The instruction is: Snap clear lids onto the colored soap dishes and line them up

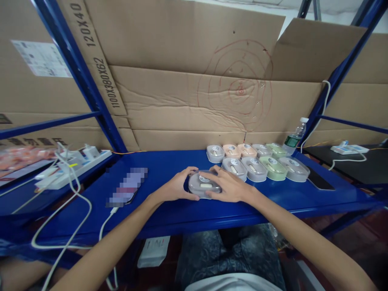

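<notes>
A grey lidded plastic container (205, 186) with a pale bar on its lid and a round label lies at the front middle of the blue shelf (169, 212). My left hand (179, 186) curls around its left side, thumb at the front. From the right, my right hand (228, 185) grips the same container, its fingers over the lid and right edge. Just beyond my right hand stand two rows of similar containers: grey ones (254, 169), green ones (273, 167) and peach ones (231, 151).
A phone (129, 186) with a white cable (106, 222) lies to the left. A water bottle (294, 138) stands at the back right, near a dark flat slab (318, 178). Power strips (72, 167) sit at the far left. Cardboard (182, 93) and blue posts (81, 76) border the shelf.
</notes>
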The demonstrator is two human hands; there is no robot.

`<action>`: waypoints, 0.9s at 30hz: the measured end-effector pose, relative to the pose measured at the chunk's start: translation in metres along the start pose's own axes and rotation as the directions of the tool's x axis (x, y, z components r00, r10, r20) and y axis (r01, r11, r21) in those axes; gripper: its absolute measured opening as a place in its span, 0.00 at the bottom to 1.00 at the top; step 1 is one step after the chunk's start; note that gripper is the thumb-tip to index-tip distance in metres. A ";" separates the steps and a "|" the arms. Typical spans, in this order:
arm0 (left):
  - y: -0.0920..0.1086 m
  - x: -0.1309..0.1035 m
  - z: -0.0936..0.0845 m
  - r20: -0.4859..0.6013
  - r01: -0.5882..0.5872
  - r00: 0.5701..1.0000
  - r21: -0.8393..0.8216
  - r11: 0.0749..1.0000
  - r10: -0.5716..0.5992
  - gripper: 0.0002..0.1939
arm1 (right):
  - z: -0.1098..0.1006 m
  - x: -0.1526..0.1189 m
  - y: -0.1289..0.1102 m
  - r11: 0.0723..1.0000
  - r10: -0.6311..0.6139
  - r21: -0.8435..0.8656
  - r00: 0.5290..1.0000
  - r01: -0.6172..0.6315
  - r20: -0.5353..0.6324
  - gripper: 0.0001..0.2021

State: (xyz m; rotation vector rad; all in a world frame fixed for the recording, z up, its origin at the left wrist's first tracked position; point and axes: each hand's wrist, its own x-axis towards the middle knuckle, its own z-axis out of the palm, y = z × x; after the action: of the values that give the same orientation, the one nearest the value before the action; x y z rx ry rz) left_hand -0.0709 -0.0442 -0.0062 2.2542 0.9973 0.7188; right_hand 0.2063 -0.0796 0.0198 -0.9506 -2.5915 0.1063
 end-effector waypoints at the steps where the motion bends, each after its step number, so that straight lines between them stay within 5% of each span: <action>1: -0.001 0.000 0.000 -0.002 -0.002 1.000 0.015 1.000 0.002 0.55 | 0.004 0.000 0.000 1.000 0.012 0.001 1.000 -0.012 0.000 0.35; 9: 0.000 0.000 -0.002 0.026 -0.047 0.999 0.070 0.996 0.045 0.46 | 0.016 -0.002 0.003 1.000 0.027 0.002 0.999 -0.027 -0.025 0.37; 13: 0.006 -0.001 -0.004 0.020 -0.067 0.998 0.023 0.997 0.066 0.50 | 0.022 -0.002 0.003 1.000 0.024 -0.010 0.998 -0.024 -0.053 0.37; 18: 0.009 0.002 -0.006 -0.002 -0.164 0.986 0.061 0.985 0.164 0.42 | 0.028 -0.005 0.001 0.998 0.065 -0.005 0.980 -0.068 -0.186 0.41; 22: 0.003 0.007 -0.007 0.034 -0.243 0.970 0.234 0.941 0.242 0.34 | 0.009 -0.020 0.008 0.994 0.098 -0.009 0.956 -0.105 -0.278 0.43; 27: 0.002 0.008 0.006 -0.121 -0.108 0.971 0.543 0.833 0.205 0.28 | -0.042 -0.074 0.049 0.942 0.219 -0.160 0.902 -0.295 -0.372 0.39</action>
State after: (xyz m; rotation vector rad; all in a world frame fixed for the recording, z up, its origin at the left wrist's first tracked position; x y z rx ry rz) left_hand -0.0609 -0.0410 -0.0072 2.8238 1.2241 0.7924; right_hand 0.3035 -0.0918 0.0248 -1.2617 -2.1686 -0.2562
